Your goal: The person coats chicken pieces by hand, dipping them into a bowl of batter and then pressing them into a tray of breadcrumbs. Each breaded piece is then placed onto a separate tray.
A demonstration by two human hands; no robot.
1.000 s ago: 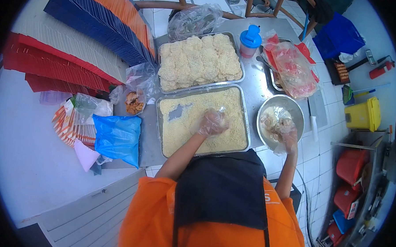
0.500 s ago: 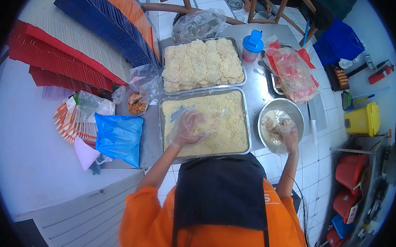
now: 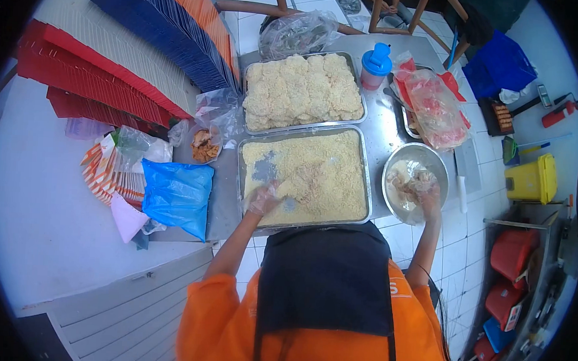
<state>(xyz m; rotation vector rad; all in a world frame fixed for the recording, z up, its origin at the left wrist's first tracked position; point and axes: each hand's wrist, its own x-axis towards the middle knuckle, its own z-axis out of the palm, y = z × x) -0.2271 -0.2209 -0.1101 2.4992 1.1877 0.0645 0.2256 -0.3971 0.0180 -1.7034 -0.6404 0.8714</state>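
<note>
My left hand (image 3: 262,200), in a clear plastic glove, lies low at the left front of a metal tray (image 3: 370,203) of pale breadcrumbs (image 3: 330,201). Its fingers look loosely apart and hold nothing visible. Just right of it, a crumb-dusted piece of meat (image 3: 310,177) lies in the crumbs. My gloved right hand (image 3: 424,189) is inside a steel bowl (image 3: 443,168) of whitish batter (image 3: 401,198), fingers curled round a wet piece of meat that they partly hide. Behind the crumb tray, a second tray (image 3: 364,113) holds rows of breaded pieces (image 3: 302,91).
Folded cardboard boxes (image 3: 166,36) stand at the left, behind a blue plastic bag (image 3: 177,195) and a bag of brown food bits (image 3: 204,146). A blue-lidded shaker (image 3: 375,67), a red-and-clear plastic bag (image 3: 434,109) and a white-handled knife (image 3: 461,191) are at the right.
My left hand has drawn back toward the tray's front left, uncovering the piece of meat and bare metal patches. My right hand stays in the bowl.
</note>
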